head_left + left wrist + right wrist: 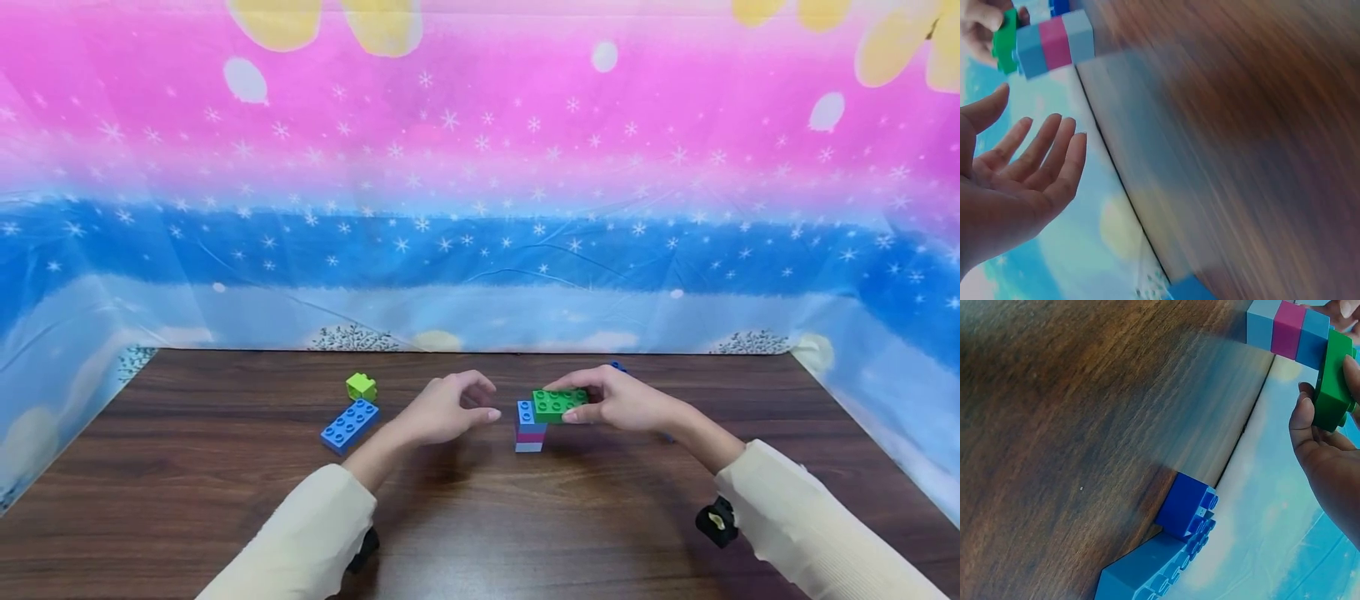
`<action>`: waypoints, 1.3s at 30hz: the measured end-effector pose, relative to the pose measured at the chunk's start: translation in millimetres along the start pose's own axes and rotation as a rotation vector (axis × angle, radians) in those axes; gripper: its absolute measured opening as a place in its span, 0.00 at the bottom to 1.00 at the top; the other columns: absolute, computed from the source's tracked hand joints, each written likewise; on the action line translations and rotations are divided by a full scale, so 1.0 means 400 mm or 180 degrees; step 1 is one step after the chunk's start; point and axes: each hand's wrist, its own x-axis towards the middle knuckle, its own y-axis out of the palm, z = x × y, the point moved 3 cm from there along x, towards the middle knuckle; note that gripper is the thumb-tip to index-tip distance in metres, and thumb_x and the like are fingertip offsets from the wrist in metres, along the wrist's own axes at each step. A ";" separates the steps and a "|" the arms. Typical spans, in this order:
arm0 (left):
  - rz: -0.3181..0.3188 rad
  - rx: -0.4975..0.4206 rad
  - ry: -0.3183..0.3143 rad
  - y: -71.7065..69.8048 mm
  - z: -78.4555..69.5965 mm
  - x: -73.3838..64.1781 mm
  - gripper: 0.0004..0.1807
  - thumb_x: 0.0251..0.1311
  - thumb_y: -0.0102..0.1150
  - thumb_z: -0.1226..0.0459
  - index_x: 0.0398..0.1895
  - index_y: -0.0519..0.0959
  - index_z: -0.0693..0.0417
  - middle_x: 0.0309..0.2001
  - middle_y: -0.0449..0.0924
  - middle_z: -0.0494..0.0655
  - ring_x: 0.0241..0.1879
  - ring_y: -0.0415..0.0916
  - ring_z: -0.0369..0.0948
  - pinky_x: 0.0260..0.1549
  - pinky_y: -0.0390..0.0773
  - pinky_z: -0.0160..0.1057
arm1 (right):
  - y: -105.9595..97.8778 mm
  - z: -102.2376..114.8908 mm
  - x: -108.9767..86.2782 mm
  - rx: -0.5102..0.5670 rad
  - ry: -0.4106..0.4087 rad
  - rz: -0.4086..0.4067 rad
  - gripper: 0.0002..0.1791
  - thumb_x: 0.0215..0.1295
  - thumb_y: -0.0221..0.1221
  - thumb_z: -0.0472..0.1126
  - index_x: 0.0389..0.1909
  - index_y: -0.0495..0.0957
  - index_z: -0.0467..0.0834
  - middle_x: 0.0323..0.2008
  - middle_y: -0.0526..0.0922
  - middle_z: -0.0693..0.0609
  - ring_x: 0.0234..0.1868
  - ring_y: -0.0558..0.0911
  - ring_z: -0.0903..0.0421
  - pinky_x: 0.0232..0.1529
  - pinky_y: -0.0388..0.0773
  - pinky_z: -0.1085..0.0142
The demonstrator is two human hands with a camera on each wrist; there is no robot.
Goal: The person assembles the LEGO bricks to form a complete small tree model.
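My right hand (633,400) pinches a green toy building brick (553,405) between thumb and fingers. The brick sits at the top of a small upright stack (529,438), over its right part and jutting out to the right. From the bottom, the stack is pale blue, pink and blue, as the left wrist view also shows in its layers (1055,42). Blue studs stay bare on the stack's left side. To the left of the stack, my left hand (444,410) hovers with nothing in it, its fingers relaxed and apart from the bricks.
On the left of the wooden table (480,533) lie a long blue brick (350,426) and a lime green brick (362,387). A dark blue brick (1184,505) and a lighter blue brick (1135,569) stand on the right, partly behind my right arm. A printed cloth (480,250) hangs behind.
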 end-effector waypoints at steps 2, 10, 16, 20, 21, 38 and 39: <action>-0.0069 0.0040 -0.0024 -0.018 0.014 -0.011 0.16 0.58 0.59 0.61 0.48 0.75 0.58 0.43 0.78 0.50 0.47 0.74 0.47 0.45 0.71 0.46 | 0.000 -0.001 -0.001 -0.0009 0.0003 -0.0007 0.22 0.62 0.58 0.40 0.58 0.71 0.45 0.44 0.78 0.53 0.35 0.75 0.55 0.33 0.73 0.64; -0.0253 0.0202 -0.0045 -0.089 0.073 -0.066 0.17 0.57 0.60 0.61 0.46 0.75 0.60 0.42 0.79 0.54 0.44 0.75 0.48 0.42 0.72 0.47 | 0.001 -0.001 -0.002 -0.0070 -0.0044 -0.0024 0.22 0.62 0.58 0.41 0.58 0.71 0.44 0.43 0.78 0.53 0.34 0.75 0.56 0.32 0.73 0.64; -0.0462 0.0406 -0.0147 -0.126 0.106 -0.112 0.17 0.55 0.62 0.60 0.46 0.76 0.60 0.44 0.78 0.56 0.45 0.73 0.51 0.43 0.70 0.50 | -0.001 0.000 -0.002 -0.0077 -0.0002 -0.0031 0.22 0.62 0.58 0.41 0.58 0.71 0.45 0.43 0.78 0.53 0.34 0.75 0.56 0.33 0.73 0.64; -0.0576 0.0506 -0.0219 -0.152 0.130 -0.139 0.19 0.54 0.63 0.60 0.47 0.76 0.59 0.46 0.77 0.57 0.47 0.72 0.54 0.44 0.69 0.52 | 0.000 0.001 -0.002 -0.0066 0.0018 -0.0032 0.22 0.62 0.58 0.41 0.58 0.71 0.45 0.43 0.78 0.53 0.35 0.75 0.56 0.33 0.73 0.64; -0.0588 0.0522 -0.0250 -0.158 0.137 -0.145 0.20 0.54 0.63 0.59 0.48 0.76 0.59 0.46 0.76 0.58 0.47 0.72 0.54 0.44 0.69 0.53 | 0.000 0.000 -0.001 -0.0072 0.0018 -0.0034 0.22 0.62 0.58 0.41 0.58 0.71 0.45 0.43 0.78 0.53 0.34 0.75 0.56 0.33 0.73 0.64; -0.0470 0.0688 -0.0503 -0.192 0.229 -0.194 0.32 0.52 0.65 0.55 0.54 0.68 0.67 0.48 0.74 0.63 0.44 0.72 0.52 0.39 0.70 0.51 | 0.002 0.002 -0.002 -0.0158 -0.0094 -0.0057 0.22 0.62 0.58 0.40 0.57 0.72 0.43 0.45 0.78 0.50 0.34 0.75 0.58 0.32 0.73 0.65; -0.0442 0.0690 -0.0505 -0.192 0.232 -0.194 0.32 0.52 0.64 0.55 0.54 0.68 0.67 0.48 0.74 0.63 0.43 0.72 0.51 0.39 0.70 0.50 | 0.002 0.002 -0.002 -0.0164 -0.0100 -0.0058 0.22 0.62 0.58 0.40 0.57 0.72 0.43 0.45 0.78 0.50 0.34 0.75 0.57 0.32 0.73 0.65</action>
